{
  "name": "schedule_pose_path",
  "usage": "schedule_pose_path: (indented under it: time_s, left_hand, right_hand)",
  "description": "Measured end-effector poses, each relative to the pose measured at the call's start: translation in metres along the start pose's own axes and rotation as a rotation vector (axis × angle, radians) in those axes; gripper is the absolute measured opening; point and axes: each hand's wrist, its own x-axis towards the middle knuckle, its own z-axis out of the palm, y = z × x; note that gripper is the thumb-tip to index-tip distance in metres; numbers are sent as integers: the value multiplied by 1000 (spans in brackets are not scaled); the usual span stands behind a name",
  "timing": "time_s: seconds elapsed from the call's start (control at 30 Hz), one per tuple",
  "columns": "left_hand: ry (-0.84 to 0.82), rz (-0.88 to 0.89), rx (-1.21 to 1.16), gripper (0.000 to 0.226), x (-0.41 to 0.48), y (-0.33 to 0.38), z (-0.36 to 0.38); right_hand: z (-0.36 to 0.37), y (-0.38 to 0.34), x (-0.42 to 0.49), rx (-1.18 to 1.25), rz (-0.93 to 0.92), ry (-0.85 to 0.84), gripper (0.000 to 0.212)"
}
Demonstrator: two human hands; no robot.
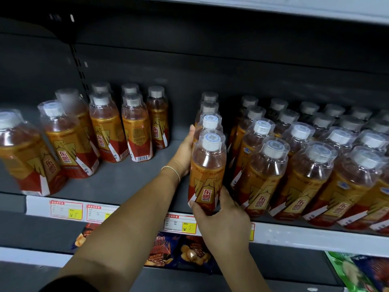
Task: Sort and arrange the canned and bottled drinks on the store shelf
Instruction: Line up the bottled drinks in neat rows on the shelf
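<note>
The dark grey metal shelf (130, 175) carries clear plastic bottles of amber drink with white caps and gold-and-red labels reading 东鹏特饮. A tight block (311, 178) fills the right and a looser cluster (105, 131) stands left, with bare floor between. There a single-file row (210, 121) runs near to far. The right hand (221, 224) curls its fingers round the front bottle (207, 171) at the near edge. The left hand (184, 153) lies against the row's left side; I cannot tell how its hidden fingers lie. The price tags (181, 225) read ¥5.
</note>
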Motion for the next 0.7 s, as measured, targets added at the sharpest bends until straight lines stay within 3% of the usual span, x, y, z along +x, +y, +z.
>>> schedule_pose_path:
  time_s: [0.2, 0.33, 0.47, 0.5, 0.6, 0.7]
  left_hand:
    - [-97, -13, -143, 57, -11, 0, 9]
    - [-133, 4, -142, 66, -7, -3, 15]
    - [-114, 15, -22, 60, -11, -6, 25]
    - [-75, 14, 36, 63, -12, -7, 27]
    - [-104, 8, 63, 108, -8, -11, 29]
    - [-109, -13, 30, 107, 1, -16, 25]
  right_hand:
    - [-1, 6, 0, 5, 22, 6, 80]
    - [-3, 8, 1, 1, 30, 11, 76]
    - [-5, 12, 2, -9, 50, 14, 74]
    - [-5, 13, 3, -11, 54, 13, 74]
    - [-6, 15, 3, -8, 58, 9, 73]
    - [-6, 17, 3, -19, 53, -4, 74]
